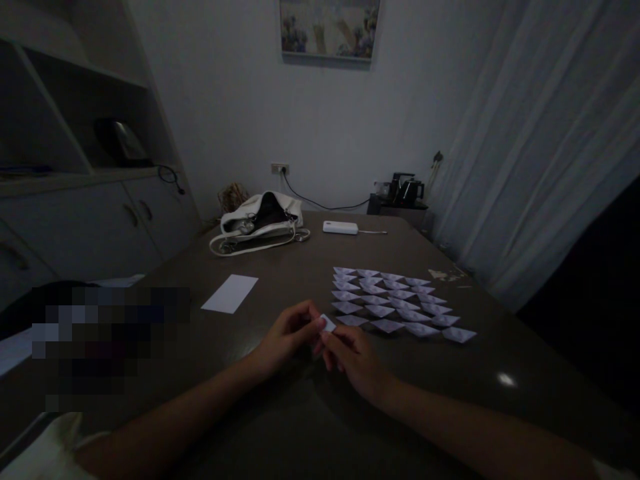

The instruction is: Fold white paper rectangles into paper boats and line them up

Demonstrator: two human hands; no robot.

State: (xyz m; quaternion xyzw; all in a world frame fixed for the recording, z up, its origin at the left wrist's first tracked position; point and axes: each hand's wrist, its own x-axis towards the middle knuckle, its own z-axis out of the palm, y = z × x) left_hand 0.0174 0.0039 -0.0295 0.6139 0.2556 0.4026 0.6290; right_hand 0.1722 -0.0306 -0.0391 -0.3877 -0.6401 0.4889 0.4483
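While small folded white paper [328, 323] is pinched by left hand [291, 332] and right hand [359, 363], white paper boats [387, 326] sit seemingly finished centre-right; centre-left, one white rectangular sheet [230, 294] is left unfolded.

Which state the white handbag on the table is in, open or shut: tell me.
Open: the white handbag gapes at the top, and its dark interior shows between the parted sides.

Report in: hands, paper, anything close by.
Left hand, right hand: both on small paper. Paper boats in rows just beyond right hand. Sheet flat, off left.
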